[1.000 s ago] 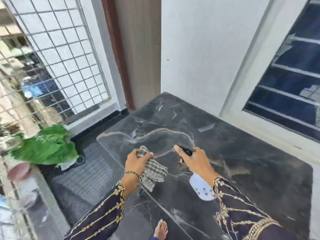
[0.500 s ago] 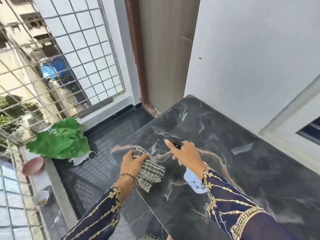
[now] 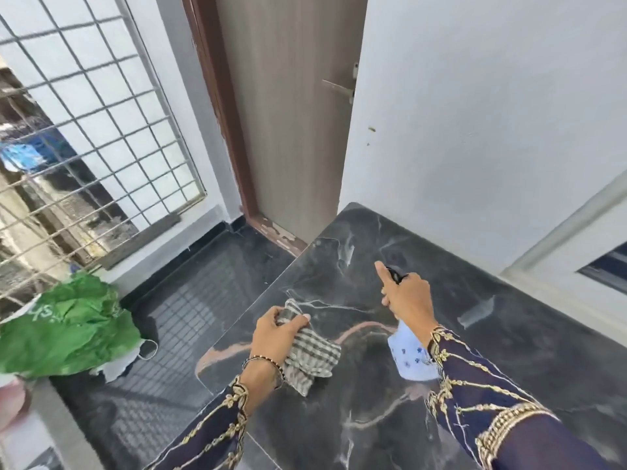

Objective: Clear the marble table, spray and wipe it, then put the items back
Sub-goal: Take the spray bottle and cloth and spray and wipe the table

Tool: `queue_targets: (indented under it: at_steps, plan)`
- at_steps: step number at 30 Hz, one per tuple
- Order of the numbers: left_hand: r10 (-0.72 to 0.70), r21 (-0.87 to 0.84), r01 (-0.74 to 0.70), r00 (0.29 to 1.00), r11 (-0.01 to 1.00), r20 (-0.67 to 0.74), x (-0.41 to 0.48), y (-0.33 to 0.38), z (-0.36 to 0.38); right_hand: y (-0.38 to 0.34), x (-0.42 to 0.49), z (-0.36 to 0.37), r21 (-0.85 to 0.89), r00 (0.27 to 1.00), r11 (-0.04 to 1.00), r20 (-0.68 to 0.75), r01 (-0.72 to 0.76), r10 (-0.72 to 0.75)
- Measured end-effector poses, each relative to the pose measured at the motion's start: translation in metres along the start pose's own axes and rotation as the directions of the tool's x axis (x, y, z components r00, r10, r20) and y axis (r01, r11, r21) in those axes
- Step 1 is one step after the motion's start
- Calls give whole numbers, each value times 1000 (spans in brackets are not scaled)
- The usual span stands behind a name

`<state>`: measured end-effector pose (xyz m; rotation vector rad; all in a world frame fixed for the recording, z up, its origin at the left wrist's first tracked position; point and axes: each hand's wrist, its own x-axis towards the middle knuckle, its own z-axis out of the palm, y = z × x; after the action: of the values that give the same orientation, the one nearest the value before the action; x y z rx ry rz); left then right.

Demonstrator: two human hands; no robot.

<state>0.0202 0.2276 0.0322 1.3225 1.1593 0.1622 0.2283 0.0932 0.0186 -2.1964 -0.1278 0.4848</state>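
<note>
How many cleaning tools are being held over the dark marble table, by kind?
Grey checked cloth, in the left hand: 1
Pale blue plastic spray bottle, in the right hand: 1
Total: 2

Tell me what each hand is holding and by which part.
The left hand grips a checked cloth by its bunched upper end. The right hand grips a spray bottle by its neck, forefinger stretched out over the black nozzle.

Arms forward, left hand [image 3: 274,329] grips a cloth [image 3: 312,357], right hand [image 3: 409,296] grips a spray bottle [image 3: 410,357], forefinger extended.
</note>
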Motion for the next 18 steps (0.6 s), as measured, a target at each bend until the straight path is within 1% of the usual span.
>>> queue_targets:
  at_steps: [2,5,9,11,14,18]
  plan:
    - [8,64,-9,1000,998,17,16,5,7,-6,15,-8,78,999,996,-18,-41,43]
    - [4,118,-10,999,993,52,28,17,17,-15,31,-13,47,997,999,-77,-26,30]
    - [20,107,-33,992,994,124,40,26,26,-19,47,-16,-42,983,999,-186,-14,6]
    - [19,125,-38,988,991,150,52,24,31,-24,47,-21,-11,978,1000,-207,-23,21]
    - [-5,154,-23,984,988,177,64,20,36,-23,43,-30,30,983,999,-178,-30,35]
    - [6,153,-40,976,987,217,61,25,39,9,40,-40,-23,962,997,-265,-73,64]
